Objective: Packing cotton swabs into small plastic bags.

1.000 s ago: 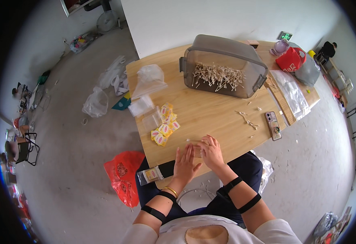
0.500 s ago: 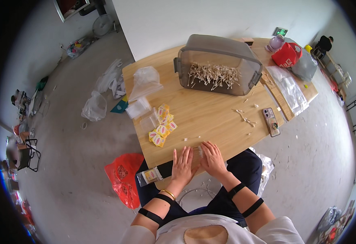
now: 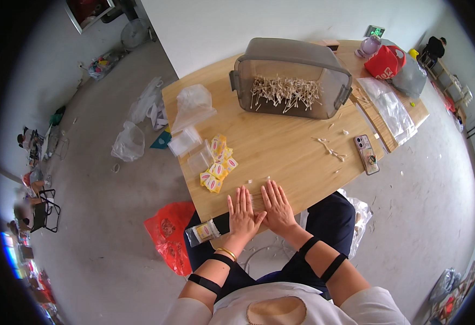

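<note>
My left hand (image 3: 242,212) lies flat near the table's front edge, fingers stretched forward. Beside it my right hand (image 3: 278,207) rests just as flat, with the two thumbs close together. A row of cotton swabs (image 3: 257,202) lies side by side between the hands, its ends partly covered by them. Just beyond the fingertips lie a couple of small white bits (image 3: 250,181). Left of my left hand, a small clear packet with a yellow-and-white card (image 3: 205,232) lies on something black at the table edge.
A grey translucent bin (image 3: 291,57) lies on its side, holding a heap of swabs (image 3: 286,92). Yellow-and-white cards (image 3: 218,170) and clear bags (image 3: 194,105) are at left. A phone (image 3: 367,154) and loose swabs (image 3: 332,151) sit right. A red bag (image 3: 169,238) hangs low left.
My right hand has flattened and its fingers now point forward, where before they were angled inward over the swabs. My left hand stays about where it was, its fingers closer together.
</note>
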`<state>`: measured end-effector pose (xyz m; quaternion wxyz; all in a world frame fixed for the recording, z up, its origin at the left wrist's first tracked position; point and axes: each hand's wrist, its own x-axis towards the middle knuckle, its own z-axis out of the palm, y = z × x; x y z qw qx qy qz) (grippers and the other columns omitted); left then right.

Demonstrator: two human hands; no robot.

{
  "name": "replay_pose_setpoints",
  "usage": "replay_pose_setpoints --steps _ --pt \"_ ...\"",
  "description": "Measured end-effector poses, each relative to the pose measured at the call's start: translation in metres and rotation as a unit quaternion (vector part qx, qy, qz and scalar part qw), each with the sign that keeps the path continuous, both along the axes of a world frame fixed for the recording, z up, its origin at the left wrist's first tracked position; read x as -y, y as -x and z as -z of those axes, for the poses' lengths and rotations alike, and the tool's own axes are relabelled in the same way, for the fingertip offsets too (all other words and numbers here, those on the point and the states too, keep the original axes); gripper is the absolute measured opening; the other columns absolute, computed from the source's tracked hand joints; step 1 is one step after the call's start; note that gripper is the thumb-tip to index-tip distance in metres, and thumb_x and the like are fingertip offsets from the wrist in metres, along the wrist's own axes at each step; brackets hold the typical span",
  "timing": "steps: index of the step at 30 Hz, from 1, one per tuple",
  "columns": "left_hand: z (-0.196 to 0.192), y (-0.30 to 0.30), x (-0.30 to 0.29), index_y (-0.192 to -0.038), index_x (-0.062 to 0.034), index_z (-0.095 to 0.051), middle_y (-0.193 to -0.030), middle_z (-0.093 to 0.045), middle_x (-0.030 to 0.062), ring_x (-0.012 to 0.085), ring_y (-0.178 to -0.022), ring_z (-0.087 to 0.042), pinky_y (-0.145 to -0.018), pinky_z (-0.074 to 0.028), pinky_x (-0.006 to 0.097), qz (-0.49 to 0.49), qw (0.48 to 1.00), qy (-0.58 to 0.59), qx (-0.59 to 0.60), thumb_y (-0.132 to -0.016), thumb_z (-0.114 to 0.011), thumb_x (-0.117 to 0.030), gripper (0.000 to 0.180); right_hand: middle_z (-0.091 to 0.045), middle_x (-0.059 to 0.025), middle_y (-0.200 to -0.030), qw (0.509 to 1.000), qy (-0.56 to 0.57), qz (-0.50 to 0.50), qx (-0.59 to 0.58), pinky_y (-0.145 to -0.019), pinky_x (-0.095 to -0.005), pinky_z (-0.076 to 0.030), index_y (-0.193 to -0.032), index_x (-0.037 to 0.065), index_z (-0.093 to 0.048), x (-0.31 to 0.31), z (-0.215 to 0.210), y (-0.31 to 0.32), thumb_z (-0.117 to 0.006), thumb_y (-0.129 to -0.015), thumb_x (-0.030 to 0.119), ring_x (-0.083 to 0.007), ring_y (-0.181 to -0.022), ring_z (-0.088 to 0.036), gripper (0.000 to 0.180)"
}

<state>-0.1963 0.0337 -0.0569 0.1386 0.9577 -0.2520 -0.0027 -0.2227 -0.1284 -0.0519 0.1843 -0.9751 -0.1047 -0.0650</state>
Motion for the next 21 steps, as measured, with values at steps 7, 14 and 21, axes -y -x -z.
replay_pose_setpoints --steps 7,14,21 --pt "-0.005 0.001 0.005 -0.156 0.0071 -0.017 -0.164 -0.016 0.0233 0.0355 -0.154 -0.011 -0.123 -0.002 0.057 0.001 1.0 -0.003 0.007 -0.098 -0.034 -0.064 0.093 -0.022 -0.0259 -0.161 1.0 -0.011 0.011 -0.002 -0.125 -0.0479 -0.014 -0.153 -0.001 -0.029 0.002 0.0 0.0 -0.058 -0.091 0.046 -0.0385 -0.152 -0.017 0.083" --pt "-0.014 0.006 -0.01 -0.158 0.0005 -0.019 -0.164 -0.023 0.0179 0.0293 -0.153 -0.018 -0.123 -0.004 0.057 0.062 0.996 0.036 -0.045 -0.101 -0.034 -0.059 0.084 -0.022 -0.0242 -0.162 0.992 0.122 0.01 -0.021 -0.125 -0.0462 -0.012 -0.154 -0.001 -0.029 -0.008 -0.006 -0.001 -0.057 -0.09 0.052 -0.0356 -0.153 -0.016 0.087" --pt "-0.022 0.025 -0.115 -0.148 0.0013 -0.035 -0.155 -0.034 0.0247 0.0376 -0.148 -0.028 -0.12 -0.018 0.056 -0.245 0.958 0.137 0.058 -0.101 -0.053 -0.035 0.062 -0.021 -0.0218 -0.163 0.998 0.048 0.007 -0.036 -0.126 -0.0472 -0.01 -0.155 0.001 -0.027 -0.012 -0.004 0.005 -0.058 -0.09 0.056 -0.0341 -0.153 -0.015 0.09"
